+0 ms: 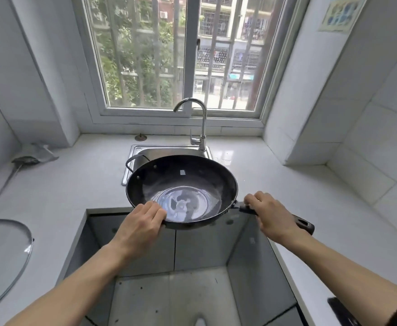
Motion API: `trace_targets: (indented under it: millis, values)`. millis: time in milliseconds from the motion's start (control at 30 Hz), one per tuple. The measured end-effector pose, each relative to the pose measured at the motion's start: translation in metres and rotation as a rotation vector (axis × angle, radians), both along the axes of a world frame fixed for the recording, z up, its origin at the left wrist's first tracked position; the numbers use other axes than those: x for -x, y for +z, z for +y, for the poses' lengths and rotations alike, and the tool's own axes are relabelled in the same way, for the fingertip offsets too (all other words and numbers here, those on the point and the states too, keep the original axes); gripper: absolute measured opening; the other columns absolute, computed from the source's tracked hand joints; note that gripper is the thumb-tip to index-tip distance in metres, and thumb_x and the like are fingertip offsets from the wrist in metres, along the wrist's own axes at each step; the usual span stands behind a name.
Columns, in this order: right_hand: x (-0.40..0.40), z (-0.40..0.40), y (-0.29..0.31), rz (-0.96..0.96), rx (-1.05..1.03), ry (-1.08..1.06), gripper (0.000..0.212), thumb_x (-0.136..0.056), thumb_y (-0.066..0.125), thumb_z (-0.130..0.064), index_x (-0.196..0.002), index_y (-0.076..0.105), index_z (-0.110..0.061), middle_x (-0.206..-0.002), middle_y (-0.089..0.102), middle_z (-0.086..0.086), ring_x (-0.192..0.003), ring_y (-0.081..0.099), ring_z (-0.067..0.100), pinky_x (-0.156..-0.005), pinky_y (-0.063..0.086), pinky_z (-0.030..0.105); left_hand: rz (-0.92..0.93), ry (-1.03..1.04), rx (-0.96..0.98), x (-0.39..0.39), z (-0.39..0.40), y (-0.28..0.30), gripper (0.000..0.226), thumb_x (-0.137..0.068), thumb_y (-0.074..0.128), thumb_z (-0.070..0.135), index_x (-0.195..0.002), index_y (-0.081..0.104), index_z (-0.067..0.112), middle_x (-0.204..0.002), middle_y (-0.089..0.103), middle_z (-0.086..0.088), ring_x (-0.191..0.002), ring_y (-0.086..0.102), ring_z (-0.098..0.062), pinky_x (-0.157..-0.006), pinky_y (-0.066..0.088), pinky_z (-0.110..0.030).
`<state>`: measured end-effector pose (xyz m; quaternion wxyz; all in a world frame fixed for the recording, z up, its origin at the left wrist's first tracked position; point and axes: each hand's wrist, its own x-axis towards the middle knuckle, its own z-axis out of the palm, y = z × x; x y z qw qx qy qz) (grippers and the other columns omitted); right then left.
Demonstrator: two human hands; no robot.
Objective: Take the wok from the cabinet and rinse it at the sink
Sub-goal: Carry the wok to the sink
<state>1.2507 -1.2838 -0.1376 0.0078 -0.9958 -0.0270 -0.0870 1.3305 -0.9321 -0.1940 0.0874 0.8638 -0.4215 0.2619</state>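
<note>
Black wok (183, 184) held level in the air, its far edge over the near part of the steel sink (145, 149). Left hand (141, 222) grips the near-left rim, fingers curled over the edge. Right hand (270, 215) wraps the long handle (303, 223) (its end shows past the palm). Faucet (198, 121) stands at the sink's far right; glass lid (2, 250) lies on the counter, near left.

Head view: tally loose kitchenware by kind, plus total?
Wok: 1, held over the sink by left hand and right hand
Glass lid: 1
Ladle: 1
Total: 3
</note>
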Motion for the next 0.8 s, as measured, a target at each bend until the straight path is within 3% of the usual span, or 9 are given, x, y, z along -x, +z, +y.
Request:
trace_targets:
  millis: [167, 667, 800]
  values:
    - [-0.079, -0.017, -0.021, 0.044, -0.055, 0.058, 0.043, -0.076, 0.055, 0.005, -0.11, 0.049, -0.021, -0.101, 0.05, 0.001, -0.094, 0.049, 0.026, -0.07, 0.038, 0.032, 0.023, 0.038, -0.041, -0.064, -0.014, -0.005, 0.009, -0.087, 0.052, 0.019, -0.087, 0.057, 0.012, -0.089, 0.058, -0.005, -0.08, 0.052, -0.026, -0.063, 0.046, -0.036]
    - [-0.269, -0.021, -0.052, 0.117, -0.096, 0.142, 0.041, -0.083, 0.053, 0.005, -0.113, 0.048, -0.023, -0.103, 0.053, 0.001, -0.089, 0.049, 0.024, -0.072, 0.046, 0.034, 0.242, 0.166, -0.096, -0.206, -0.015, -0.034, 0.009, -0.083, 0.056, 0.02, -0.089, 0.06, 0.016, -0.087, 0.056, 0.0, -0.076, 0.05, -0.023, -0.064, 0.045, -0.035]
    - [-0.303, -0.007, -0.064, 0.162, -0.077, 0.104, 0.042, -0.082, 0.051, 0.005, -0.113, 0.047, -0.023, -0.104, 0.051, 0.0, -0.091, 0.048, 0.022, -0.07, 0.039, 0.03, 0.261, 0.145, -0.099, -0.253, -0.003, -0.049, 0.007, -0.08, 0.057, 0.017, -0.086, 0.057, 0.017, -0.083, 0.055, 0.0, -0.074, 0.05, -0.023, -0.061, 0.043, -0.034]
